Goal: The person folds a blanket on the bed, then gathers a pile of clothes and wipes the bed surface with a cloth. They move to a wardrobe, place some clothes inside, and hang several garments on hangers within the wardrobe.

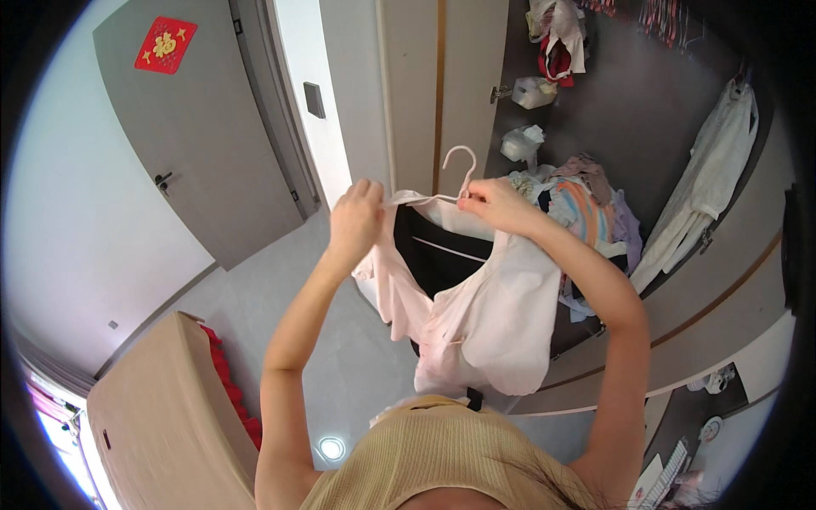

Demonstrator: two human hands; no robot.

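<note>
A pale pink blouse (510, 306) hangs spread out in front of me, its neckline wide and its dark inside showing. Through the neck opening rises the hook of a pink clothes hanger (470, 159), whose thin lower bar crosses the opening. My left hand (358, 213) pinches the fabric at the blouse's left shoulder. At the base of the hook, my right hand (500, 203) grips the hanger near the collar; whether it also holds cloth is hard to see.
An open wardrobe (631, 115) stands ahead to the right, with a heap of folded and loose clothes (583, 204) inside. A white garment (714, 159) hangs at its right side. To the left are a grey door (197, 140) and a beige-covered bed (159, 408).
</note>
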